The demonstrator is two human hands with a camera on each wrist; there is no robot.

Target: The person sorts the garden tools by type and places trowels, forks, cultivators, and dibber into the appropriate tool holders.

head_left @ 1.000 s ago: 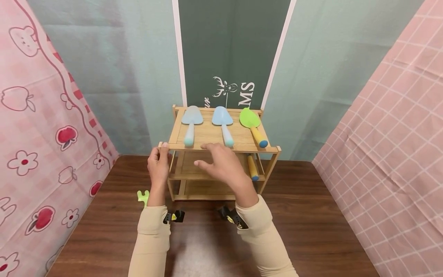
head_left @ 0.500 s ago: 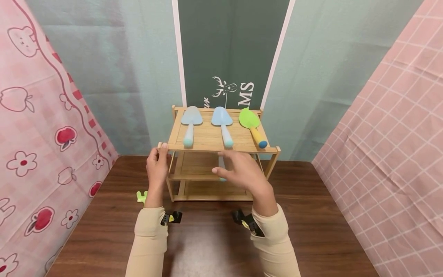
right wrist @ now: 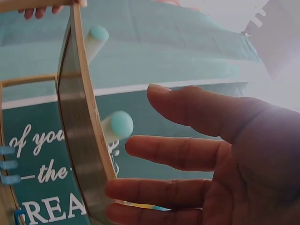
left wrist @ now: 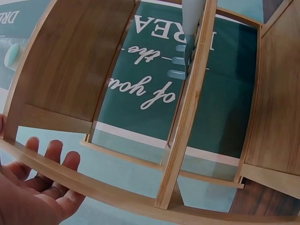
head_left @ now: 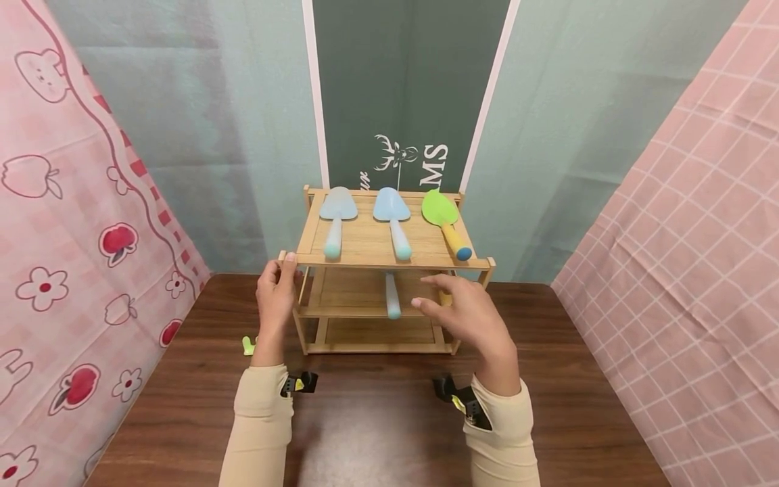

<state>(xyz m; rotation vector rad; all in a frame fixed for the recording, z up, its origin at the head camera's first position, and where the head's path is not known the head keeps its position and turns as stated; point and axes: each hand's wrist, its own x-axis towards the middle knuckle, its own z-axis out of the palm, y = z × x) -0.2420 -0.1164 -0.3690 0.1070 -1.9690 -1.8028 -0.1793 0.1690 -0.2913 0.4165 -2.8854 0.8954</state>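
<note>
A small wooden shelf rack [head_left: 365, 260] with three levels stands on the table. At its upper left front corner my left hand [head_left: 276, 294] grips the frame, thumb on top and fingers curled around the edge. My right hand [head_left: 468, 311] is held, fingers loosely extended, before the right part of the middle shelf, holding nothing. Two toy shovels with pale blue blades, the left [head_left: 338, 204] and the middle [head_left: 391, 205], lie on top beside a green toy shovel [head_left: 440, 208] with a yellow handle. On the middle shelf lies a toy rake [left wrist: 177, 61] with a whitish handle [head_left: 393, 297].
A yellow handle [head_left: 445, 297] on the middle shelf is partly hidden behind the right hand. A light green pronged piece [head_left: 248, 345] lies on the table [head_left: 365, 419], partly behind the left forearm. Fabric hangs behind and on both sides.
My right hand has moved right along the rack's front, uncovering the whitish rake handle and covering much of the yellow one. The left hand keeps its grip on the corner.
</note>
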